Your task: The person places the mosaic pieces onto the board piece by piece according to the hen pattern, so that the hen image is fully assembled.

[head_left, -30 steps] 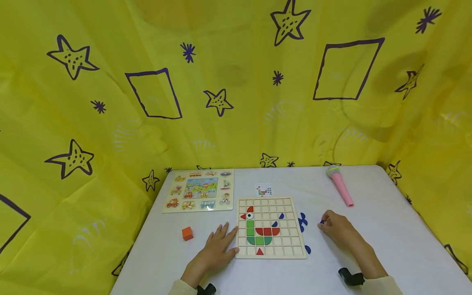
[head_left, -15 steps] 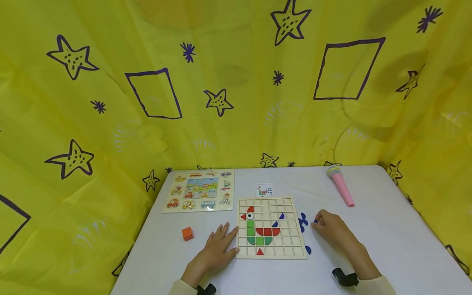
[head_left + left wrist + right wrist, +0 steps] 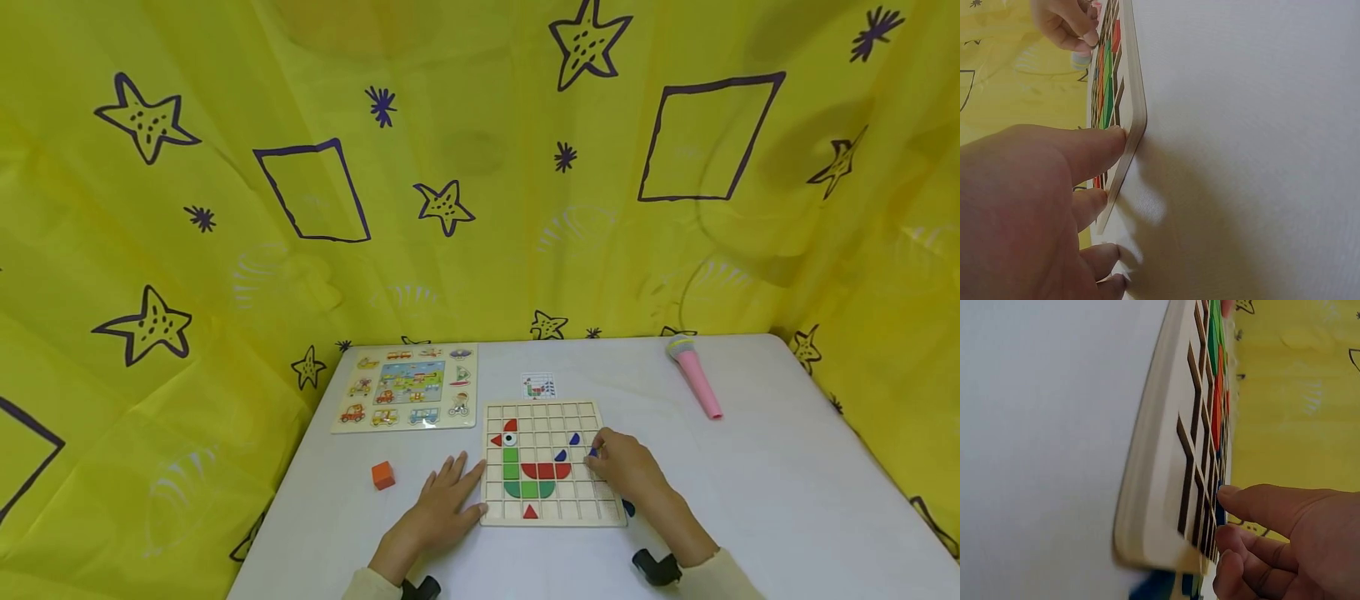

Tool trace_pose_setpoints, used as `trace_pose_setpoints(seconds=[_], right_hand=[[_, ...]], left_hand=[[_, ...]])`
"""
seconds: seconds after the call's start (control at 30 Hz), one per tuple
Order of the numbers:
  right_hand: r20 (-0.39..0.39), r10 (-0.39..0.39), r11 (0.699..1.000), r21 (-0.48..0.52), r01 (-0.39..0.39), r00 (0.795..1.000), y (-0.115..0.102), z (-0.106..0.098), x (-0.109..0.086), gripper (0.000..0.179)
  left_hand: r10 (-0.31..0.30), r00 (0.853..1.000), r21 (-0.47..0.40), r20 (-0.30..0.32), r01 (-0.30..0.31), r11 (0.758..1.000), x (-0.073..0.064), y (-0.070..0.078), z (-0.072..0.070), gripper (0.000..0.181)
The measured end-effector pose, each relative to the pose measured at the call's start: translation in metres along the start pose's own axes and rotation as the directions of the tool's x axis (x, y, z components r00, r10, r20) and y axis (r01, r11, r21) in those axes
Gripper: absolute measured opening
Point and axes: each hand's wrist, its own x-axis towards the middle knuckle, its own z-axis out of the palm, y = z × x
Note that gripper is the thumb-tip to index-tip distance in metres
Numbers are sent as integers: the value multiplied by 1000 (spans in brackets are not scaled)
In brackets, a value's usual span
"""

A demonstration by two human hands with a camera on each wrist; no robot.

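Observation:
A wooden grid board (image 3: 555,518) lies mid-table, with red, green and blue pieces forming a bird in its cells. My right hand (image 3: 628,467) pinches a small blue puzzle piece (image 3: 593,452) between thumb and fingers over the board's right side. In the right wrist view that blue piece (image 3: 1221,506) shows between the thumb and fingertips, close to the grid. My left hand (image 3: 442,510) lies with spread fingers at the board's left edge; thumb (image 3: 1107,147) and a finger touch the rim. Another blue piece (image 3: 628,507) lies by the board's right edge, partly hidden by the right hand.
Behind the board is a small picture card (image 3: 538,386) of a bird. A picture puzzle (image 3: 405,387) lies at the back left, an orange cube (image 3: 382,475) in front of it. A pink toy microphone (image 3: 696,379) lies at the back right. A yellow curtain (image 3: 480,275) surrounds the table.
My right hand has moved left with the blue puzzle piece, from the bare table to over the board, now covering the blue pieces beside it. The left hand has stayed put.

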Motion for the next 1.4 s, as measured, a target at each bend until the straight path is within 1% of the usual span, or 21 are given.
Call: trace_pose_setpoints(seconds=[0.13,0.23,0.57,0.77,0.9,1.0,1.23,1.4], right_hand=[[-19,-12,999,-30,11,1000,-7,7,2,23],[-30,-12,999,-33,11,999,-8,9,4,22],[2,-3,1000,29,3,1000,-12,8,4,17],[-8,-9,999,45,10,1000,-13,8,5,6],[-9,-9,999,49,10,1000,-14,9,5,5],[-14,-10,999,39,10,1000,-15,9,6,4],[-44,-24,999,-30,22,999,-16,9,7,5],[-52,-32,999,-27,30,998,-15,9,7,6]], left_hand=[[-4,1000,-6,4,4,1000,0,0,0,68],[-4,1000,-7,5,4,1000,0,-1,1,69],[5,1000,-14,-10,-5,1000,-1,-1,1,68],[3,1000,-10,-7,-3,1000,-1,-2,1,69],[4,1000,-8,-9,-4,1000,0,-2,1,69],[8,1000,-12,-9,-8,1000,0,-2,0,68],[16,1000,-15,-13,-17,1000,1,-3,1,68],[17,1000,-17,-14,-17,1000,1,-3,2,68]])
